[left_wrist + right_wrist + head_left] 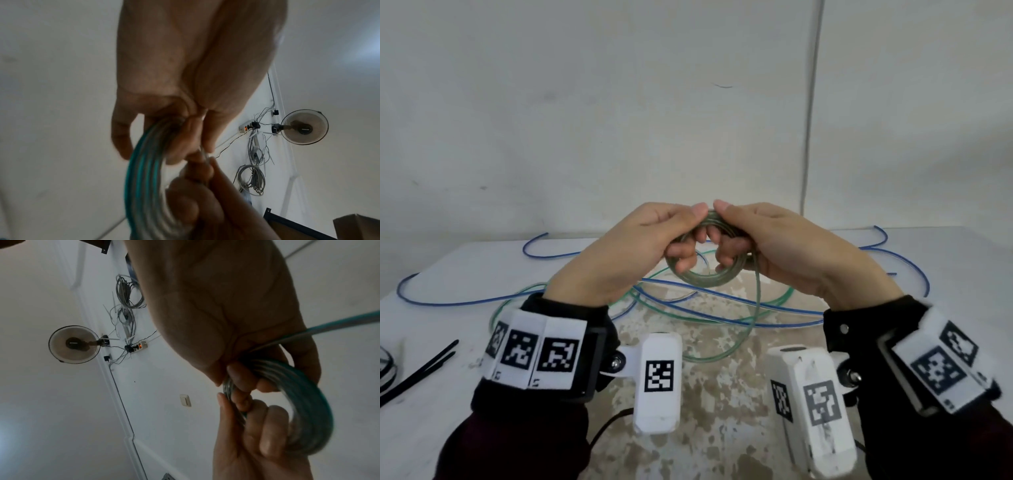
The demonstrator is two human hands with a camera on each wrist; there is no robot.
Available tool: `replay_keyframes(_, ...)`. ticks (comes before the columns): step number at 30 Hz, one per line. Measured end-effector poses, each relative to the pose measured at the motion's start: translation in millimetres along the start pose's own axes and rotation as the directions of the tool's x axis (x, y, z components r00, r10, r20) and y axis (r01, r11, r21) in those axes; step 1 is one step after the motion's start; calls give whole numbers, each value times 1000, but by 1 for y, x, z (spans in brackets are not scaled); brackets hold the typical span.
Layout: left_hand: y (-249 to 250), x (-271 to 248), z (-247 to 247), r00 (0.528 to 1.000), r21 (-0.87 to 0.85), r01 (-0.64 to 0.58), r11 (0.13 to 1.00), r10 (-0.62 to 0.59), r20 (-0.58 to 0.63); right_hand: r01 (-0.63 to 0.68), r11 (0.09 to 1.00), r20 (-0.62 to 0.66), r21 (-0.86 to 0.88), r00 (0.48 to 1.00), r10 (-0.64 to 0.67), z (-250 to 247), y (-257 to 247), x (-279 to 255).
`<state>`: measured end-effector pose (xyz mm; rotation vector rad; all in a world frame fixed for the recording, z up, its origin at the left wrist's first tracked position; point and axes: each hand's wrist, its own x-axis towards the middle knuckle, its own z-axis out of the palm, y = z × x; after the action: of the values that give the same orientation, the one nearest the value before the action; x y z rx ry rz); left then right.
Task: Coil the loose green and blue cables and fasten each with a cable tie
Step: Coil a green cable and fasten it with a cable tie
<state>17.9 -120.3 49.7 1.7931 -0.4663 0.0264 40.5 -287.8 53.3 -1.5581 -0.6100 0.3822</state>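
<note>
Head view: the left hand [630, 253] and right hand [784, 250] meet in the air, thumbs almost touching, both curled round the top of a small coil of green cable [705, 274]. Fingers of each hand hook through the ring. From the coil's right-hand side a loose green tail [756, 308] drops below the hands and loops on the table [448, 267]. Just beyond and beneath the hands, the blue cable [465, 303] sprawls uncoiled across the tabletop. Far to the left of the left wrist lie black cable ties [421, 368].
</note>
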Motion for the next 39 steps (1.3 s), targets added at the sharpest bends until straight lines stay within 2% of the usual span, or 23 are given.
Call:
replay_keyframes(2,-1,2,-3,994,-7,-38,999,37,-107,2,997,-60,74,998,2,4,-1,2)
replay_keyframes(4,-2,6,-3,971,-125,-88,988,57,-232,52,986,-114,156,993,-34,5,-1,3)
replay_keyframes(7,-1,11,0,932,-327,-202,923,79,-353,113,981,-116,159,989,-95,3,0,4)
replay_keyframes(10,-5,13,3,939,-328,-219,919,106,-328,145,977,-129,158,984,-125,1,2,4)
replay_keyframes(14,-11,12,0,956,-147,-175,973,133,-260,182,960,-181,215,973,-144,-5,-1,3)
replay_keyframes(18,-11,12,3,982,-86,-76,993,60,-180,200,957,-237,209,960,-149,-11,-1,5)
replay_keyframes(21,-3,11,10,990,-187,-48,981,22,-138,185,975,-184,121,970,-161,-11,0,4)
replay_keyframes(23,0,9,12,994,-237,-41,971,15,-110,185,983,-123,-18,975,-185,-8,1,2)
replay_keyframes(26,-2,7,11,998,-227,-21,974,6,-69,161,976,-109,-150,978,-178,-7,2,2)
replay_keyframes(30,-5,8,9,987,-117,-60,991,41,-158,134,979,-109,-156,982,-152,-9,3,0)
replay_keyframes(34,-7,11,13,948,-18,-131,991,120,-295,99,991,-145,-89,983,-111,-11,7,4)
replay_keyframes(35,-8,12,13,936,-45,-141,989,119,-332,92,994,-142,-59,985,-99,-10,8,5)
replay_keyframes(37,-9,14,12,923,-237,-163,958,64,-379,82,997,-121,8,989,-80,-7,10,7)
replay_keyframes(39,-7,16,12,933,-419,-185,889,25,-360,112,990,-115,87,988,-101,-4,10,8)
